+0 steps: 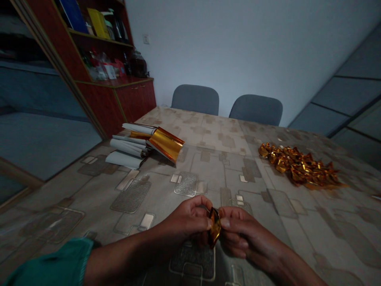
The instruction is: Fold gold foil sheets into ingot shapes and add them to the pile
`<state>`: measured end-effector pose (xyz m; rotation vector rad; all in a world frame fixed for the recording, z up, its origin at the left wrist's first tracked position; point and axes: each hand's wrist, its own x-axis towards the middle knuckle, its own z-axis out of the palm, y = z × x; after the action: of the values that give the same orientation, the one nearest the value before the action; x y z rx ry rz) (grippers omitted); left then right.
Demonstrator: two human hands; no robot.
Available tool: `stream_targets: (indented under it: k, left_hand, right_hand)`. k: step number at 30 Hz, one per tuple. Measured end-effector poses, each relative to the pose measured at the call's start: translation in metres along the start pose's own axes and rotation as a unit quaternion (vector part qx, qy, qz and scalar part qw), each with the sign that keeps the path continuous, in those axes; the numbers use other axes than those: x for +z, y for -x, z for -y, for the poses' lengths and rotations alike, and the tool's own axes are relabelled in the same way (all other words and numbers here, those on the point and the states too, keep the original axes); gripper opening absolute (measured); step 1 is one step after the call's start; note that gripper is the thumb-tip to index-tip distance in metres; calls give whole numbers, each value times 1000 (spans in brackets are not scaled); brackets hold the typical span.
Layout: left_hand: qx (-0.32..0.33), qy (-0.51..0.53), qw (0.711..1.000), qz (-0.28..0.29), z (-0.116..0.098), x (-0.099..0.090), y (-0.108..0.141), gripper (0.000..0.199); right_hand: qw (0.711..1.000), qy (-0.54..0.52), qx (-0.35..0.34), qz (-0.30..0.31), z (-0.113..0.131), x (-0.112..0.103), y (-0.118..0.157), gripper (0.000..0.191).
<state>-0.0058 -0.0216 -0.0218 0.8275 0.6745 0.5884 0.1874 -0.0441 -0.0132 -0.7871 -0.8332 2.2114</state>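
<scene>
A small folded piece of shiny gold foil paper (214, 227) is held upright above the patterned tablecloth, near the bottom middle. My left hand (193, 218) pinches its left side between thumb and fingers. On the right side, my right hand (241, 228) grips it the same way, with the lower fingers curled. A pile of folded gold pieces (303, 165) lies on the right of the table. Stacked gold sheets with pale backs (166, 143) rest at the left, some of them folded over.
The table (208, 159) has a patterned cover. Two grey chairs (195, 99) stand behind its far edge, against a pale wall. A red-brown cabinet (135, 99) with shelves of bottles and bags is at the back left. Grey panels line the right side.
</scene>
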Motion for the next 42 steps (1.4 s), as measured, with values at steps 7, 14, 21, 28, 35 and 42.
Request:
stream_targets:
  k: [7, 14, 21, 28, 35, 42]
  left_hand:
    - [6, -7, 1000, 6, 0, -1, 0, 50]
    - [24, -19, 1000, 3, 5, 0, -2, 48]
    - [-28, 44, 998, 16, -5, 1, 7, 37]
    - [-39, 64, 997, 14, -7, 2, 8, 34]
    - [11, 30, 999, 20, 5, -1, 1, 42]
    - [-33, 42, 999, 4, -6, 2, 5, 44]
  right_hand:
    - [1000, 11, -10, 3, -2, 0, 0, 23]
    - [1000, 17, -1, 5, -3, -1, 2, 23]
    - [1000, -17, -9, 24, -1, -4, 2, 21]
    - [999, -32, -17, 30, -1, -4, 1, 19]
    - [1000, 1, -18, 10, -6, 0, 2, 17]
    - [1000, -8, -13, 9, -3, -1, 3, 20]
